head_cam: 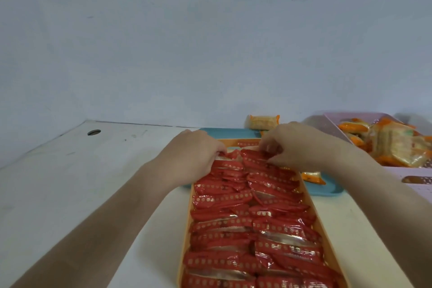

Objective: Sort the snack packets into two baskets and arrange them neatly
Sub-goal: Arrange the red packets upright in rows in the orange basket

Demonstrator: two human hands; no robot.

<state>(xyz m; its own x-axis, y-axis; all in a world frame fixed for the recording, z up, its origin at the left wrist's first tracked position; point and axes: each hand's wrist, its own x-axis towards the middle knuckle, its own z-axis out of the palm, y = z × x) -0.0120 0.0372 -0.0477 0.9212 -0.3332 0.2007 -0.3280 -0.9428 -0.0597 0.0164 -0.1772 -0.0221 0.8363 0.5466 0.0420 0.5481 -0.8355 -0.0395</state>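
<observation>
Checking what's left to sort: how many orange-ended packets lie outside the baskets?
2 clearly: far packet by the wall, beyond the teal tray; near packet on that tray, right of the orange basket. An orange sliver behind the right hand may be a third.

White surface (70,170) with a round hole (94,132) near its far left corner. An orange basket (230,142), a teal tray (332,188) and a pink basket (397,172) are carried on it; one loose packet (261,122) is seen by the wall
</observation>
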